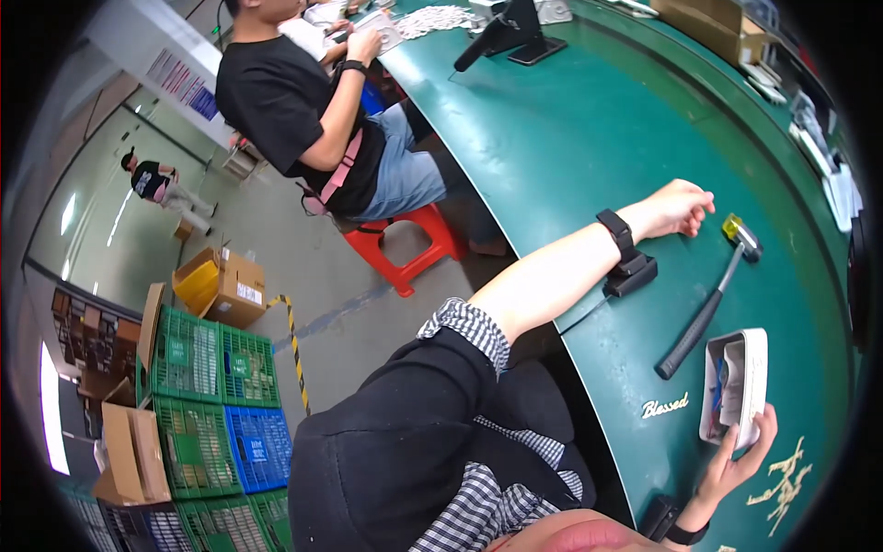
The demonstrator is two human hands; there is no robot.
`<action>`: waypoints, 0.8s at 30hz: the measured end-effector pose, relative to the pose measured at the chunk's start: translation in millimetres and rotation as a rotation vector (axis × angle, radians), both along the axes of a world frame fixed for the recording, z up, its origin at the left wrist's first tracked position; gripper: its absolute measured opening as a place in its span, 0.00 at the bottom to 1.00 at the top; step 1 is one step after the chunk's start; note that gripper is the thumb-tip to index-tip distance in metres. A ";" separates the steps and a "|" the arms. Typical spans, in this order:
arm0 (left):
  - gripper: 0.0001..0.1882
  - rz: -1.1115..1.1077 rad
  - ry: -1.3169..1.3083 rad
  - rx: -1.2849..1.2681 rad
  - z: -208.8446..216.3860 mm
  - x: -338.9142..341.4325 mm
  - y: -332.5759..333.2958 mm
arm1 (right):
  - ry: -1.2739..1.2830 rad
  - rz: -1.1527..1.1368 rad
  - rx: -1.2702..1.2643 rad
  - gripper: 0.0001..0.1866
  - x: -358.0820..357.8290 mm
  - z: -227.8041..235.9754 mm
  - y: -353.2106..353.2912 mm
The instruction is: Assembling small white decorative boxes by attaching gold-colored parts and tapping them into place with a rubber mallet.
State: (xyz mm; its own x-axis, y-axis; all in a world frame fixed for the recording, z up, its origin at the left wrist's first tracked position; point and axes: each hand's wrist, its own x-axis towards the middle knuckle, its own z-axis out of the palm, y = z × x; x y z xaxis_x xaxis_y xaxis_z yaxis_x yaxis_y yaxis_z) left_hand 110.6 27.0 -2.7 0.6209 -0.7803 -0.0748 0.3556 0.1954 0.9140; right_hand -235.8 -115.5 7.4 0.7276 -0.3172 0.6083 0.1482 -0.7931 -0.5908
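Note:
My left hand [679,210] is stretched out over the green table, its fingers curled in; whatever may be inside them is hidden. Close to its fingertips lies a mallet [701,324] with a dark grip, a metal head and a yellow face. My right hand [743,455] grips the near end of a white oblong box [756,377], tilted, with compartments and something blue inside. Beside the box rests a thin cream cut-out of script lettering [664,406]. Several thin cream pieces [784,486] are scattered near my right hand.
A black stand [524,41] is on the table [589,120] farther along, near a heap of white pieces [432,23]. A person in a black shirt [276,101] sits there on a red stool [405,253]. Green crates [193,359] and cardboard boxes [235,290] are at the left.

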 end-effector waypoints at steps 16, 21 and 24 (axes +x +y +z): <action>0.11 0.018 0.002 0.016 3.5 -2.3 3.7 | -0.036 0.003 0.095 0.14 3.2 2.7 7.2; 0.11 0.023 0.000 0.011 3.9 -2.5 3.1 | -0.027 0.001 0.076 0.14 3.4 3.7 6.5; 0.11 0.024 -0.002 0.016 4.1 -3.2 3.5 | -0.031 -0.023 0.039 0.13 3.8 4.1 7.0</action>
